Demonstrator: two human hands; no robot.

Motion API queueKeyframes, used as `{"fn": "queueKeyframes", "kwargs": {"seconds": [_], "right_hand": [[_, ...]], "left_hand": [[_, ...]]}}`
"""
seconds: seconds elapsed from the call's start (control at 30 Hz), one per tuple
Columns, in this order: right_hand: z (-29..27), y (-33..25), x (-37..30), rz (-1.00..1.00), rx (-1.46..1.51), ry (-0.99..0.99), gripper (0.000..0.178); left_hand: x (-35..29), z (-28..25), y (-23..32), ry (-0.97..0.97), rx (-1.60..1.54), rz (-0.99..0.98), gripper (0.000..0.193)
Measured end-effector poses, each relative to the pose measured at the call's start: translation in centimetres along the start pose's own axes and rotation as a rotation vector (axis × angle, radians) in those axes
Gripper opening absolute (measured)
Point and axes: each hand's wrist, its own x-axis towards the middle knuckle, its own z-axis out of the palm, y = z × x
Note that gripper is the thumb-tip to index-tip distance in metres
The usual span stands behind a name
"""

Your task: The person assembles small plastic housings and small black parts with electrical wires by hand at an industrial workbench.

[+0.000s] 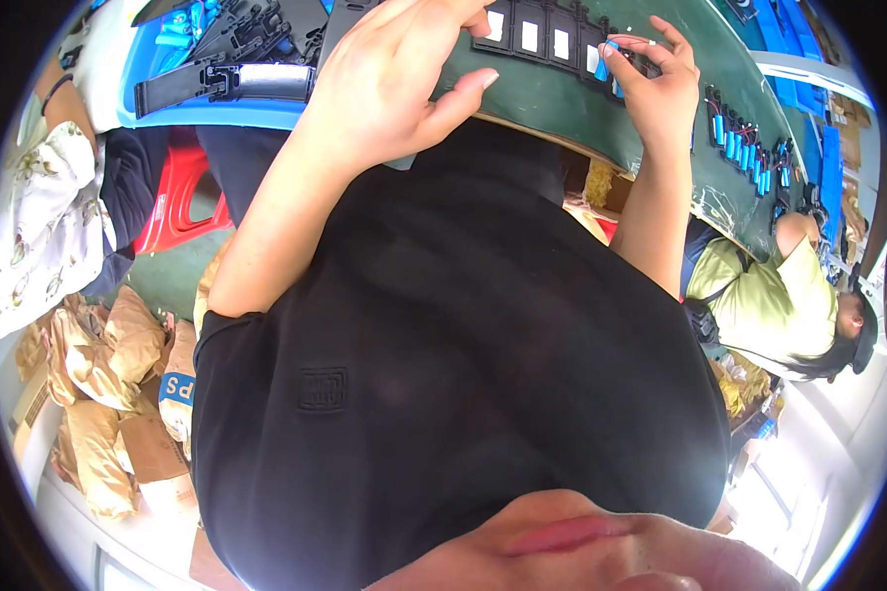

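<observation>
Right hand [655, 84] pinched small blue cylinder [602, 66] near black rectangular plastic cases [546, 61], long axes roughly parallel; left hand [379, 89] farther, visible fingers parted.

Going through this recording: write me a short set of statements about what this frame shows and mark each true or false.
1. The right hand pinches a small blue cylinder. True.
2. The left hand is clenched in a fist. False: its thumb and index finger stand apart.
3. Black plastic parts lie in the blue tray. True.
4. The plastic stool is yellow. False: it is red.
5. Black holders lie on the green tabletop. True.
</observation>
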Motion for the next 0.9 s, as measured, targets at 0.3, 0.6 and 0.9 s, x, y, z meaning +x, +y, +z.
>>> {"fn": "queueKeyframes", "kwargs": {"seconds": [0.3,0.6,0.9], "right_hand": [[1.0,-0.6,-0.1,0.073,-0.185,-0.071,0.025],[1.5,-1.4,-1.2,0.01,-0.319,-0.008,0.026],[0.1,-2.8,-2.6,-0.127,-0.083,0.26,0.019]], "left_hand": [[3.9,-2.9,4.5,-0.372,0.239,-0.388,0.07],[1.6,-3.9,3.5,-0.281,0.357,-0.273,0.035],[8.0,-14.9,0.2,-0.394,1.005,-0.799,0.024]]}}
